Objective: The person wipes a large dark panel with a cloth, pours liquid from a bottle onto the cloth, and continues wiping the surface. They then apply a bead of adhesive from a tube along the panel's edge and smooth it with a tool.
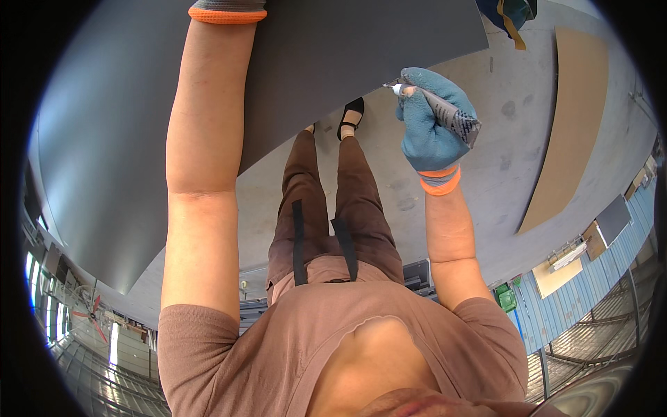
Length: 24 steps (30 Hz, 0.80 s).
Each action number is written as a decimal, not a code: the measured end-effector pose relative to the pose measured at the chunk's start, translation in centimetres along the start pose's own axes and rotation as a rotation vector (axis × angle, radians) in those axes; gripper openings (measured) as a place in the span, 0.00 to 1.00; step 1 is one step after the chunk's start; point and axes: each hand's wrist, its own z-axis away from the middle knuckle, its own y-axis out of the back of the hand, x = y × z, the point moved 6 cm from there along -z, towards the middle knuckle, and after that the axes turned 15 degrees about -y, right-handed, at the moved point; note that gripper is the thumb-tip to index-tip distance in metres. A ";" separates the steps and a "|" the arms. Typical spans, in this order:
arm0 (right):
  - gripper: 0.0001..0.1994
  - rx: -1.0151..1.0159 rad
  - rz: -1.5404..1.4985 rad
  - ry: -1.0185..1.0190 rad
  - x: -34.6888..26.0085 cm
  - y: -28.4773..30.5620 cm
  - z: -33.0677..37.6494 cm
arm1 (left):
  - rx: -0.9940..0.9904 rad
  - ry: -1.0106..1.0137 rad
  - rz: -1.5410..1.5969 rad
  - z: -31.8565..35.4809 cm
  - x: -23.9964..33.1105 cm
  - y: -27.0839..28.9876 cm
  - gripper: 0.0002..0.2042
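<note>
My right hand (436,115), in a blue-coated glove with an orange cuff, is closed around a grey squeeze tube (458,119). The tube's white nozzle (397,89) points left, with a dark smear at its tip, just off the edge of a large dark grey sheet (347,48). That smooth sheet spans the left and upper middle of the head view. My left arm reaches forward over it. Of my left hand (228,7) only the glove's orange and grey cuff shows at the top edge; its fingers are out of the picture.
A long brown board (577,104) lies on the grey floor (504,187) at right. A dark blue item with a tan strap (512,24) is at the top right, near the sheet's corner. My shoe (352,115) is close to the sheet's near edge. Farther right stands a green object (506,297).
</note>
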 end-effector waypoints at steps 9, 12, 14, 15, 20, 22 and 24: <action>0.09 -0.009 -0.019 -0.017 0.4 0.3 0.0 | 0.127 0.053 0.117 0.2 -0.2 0.4 0.17; 0.09 -0.013 0.004 -0.011 0.5 0.4 0.0 | 0.150 0.032 0.102 0.2 -0.1 0.5 0.17; 0.09 -0.004 -0.016 -0.012 0.5 0.4 0.0 | 0.161 0.013 0.088 0.2 -0.2 0.4 0.17; 0.09 0.012 -0.045 -0.013 0.5 0.4 0.1 | 0.072 -0.021 0.020 0.0 0.0 0.3 0.17; 0.05 0.000 -0.070 -0.102 0.1 0.0 0.0 | 0.009 -0.073 -0.047 0.0 0.2 -0.1 0.17; 0.05 -0.005 -0.051 -0.087 0.2 -0.1 -0.1 | 0.192 -0.003 0.081 0.2 -0.4 0.1 0.17; 0.05 0.015 -0.051 -0.067 0.1 0.1 0.1 | 0.180 0.017 0.082 0.0 -0.3 0.3 0.17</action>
